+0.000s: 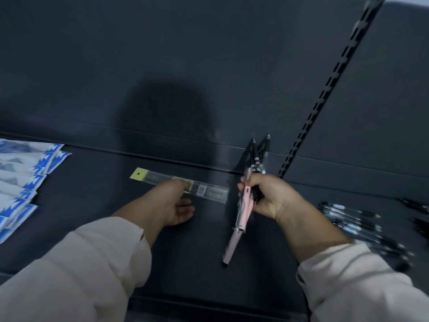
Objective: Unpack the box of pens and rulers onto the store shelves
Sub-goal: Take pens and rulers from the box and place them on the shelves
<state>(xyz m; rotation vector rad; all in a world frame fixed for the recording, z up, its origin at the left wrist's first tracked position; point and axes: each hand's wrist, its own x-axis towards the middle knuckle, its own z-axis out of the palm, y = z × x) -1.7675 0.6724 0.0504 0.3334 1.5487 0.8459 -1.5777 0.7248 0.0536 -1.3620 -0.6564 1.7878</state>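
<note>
Under the straight fingers (180, 184) of the left hand (170, 202), ruler (209, 191) wants squaring flat to the shelf (92, 194) back; right hand (270, 197) grips pens (234, 240), best laid rightward next.

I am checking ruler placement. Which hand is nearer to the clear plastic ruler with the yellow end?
Left. The left hand touches the clear plastic ruler at mid-length; the right hand, gripping pink and black pens, is beside its right end.
</note>
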